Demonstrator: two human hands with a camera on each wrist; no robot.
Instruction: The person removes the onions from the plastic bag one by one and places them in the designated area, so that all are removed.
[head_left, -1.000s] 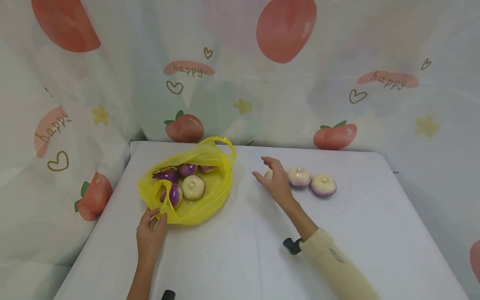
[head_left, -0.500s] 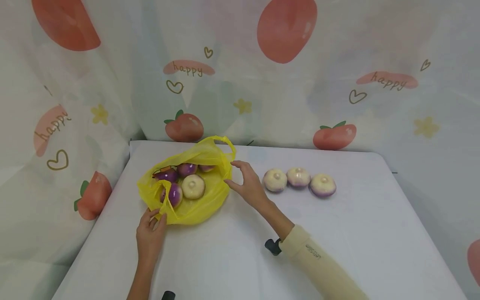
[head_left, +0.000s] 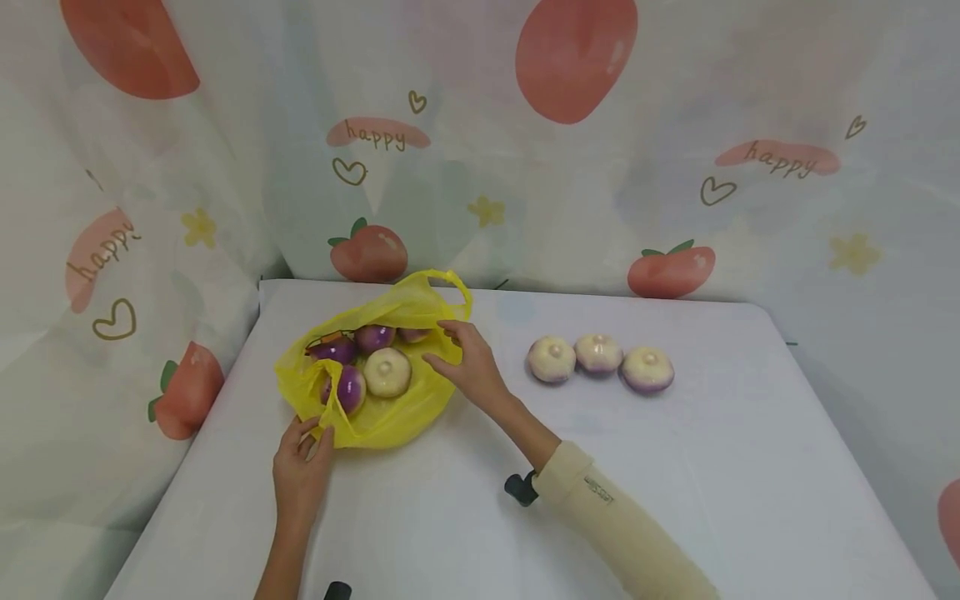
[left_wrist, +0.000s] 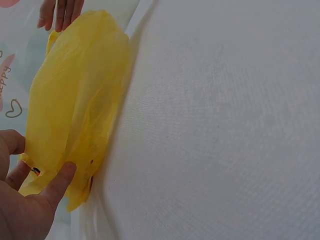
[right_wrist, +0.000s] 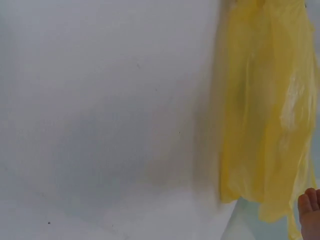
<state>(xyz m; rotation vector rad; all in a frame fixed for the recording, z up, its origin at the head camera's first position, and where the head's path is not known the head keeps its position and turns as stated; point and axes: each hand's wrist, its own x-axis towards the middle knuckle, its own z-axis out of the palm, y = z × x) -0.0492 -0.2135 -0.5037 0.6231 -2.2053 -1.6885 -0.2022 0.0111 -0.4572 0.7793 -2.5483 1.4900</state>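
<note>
Your left hand (head_left: pixel 302 467) pinched the yellow bag (head_left: pixel 411 417); right hand (head_left: pixel 472 367) wide, holding nothing. Bag seemed floppy, slippery; handle (head_left: pixel 466 294) looked grabbable.

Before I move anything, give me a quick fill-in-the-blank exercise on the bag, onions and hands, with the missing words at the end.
1. The bag is coloured ____.
2. Outside the bag, ____ loose onions sit on the table.
3. In the head view, the loose onions are to the ____ of the bag.
4. The hand farther from the loose onions is the person's ____ one.

Missing words: yellow; three; right; left.
</note>
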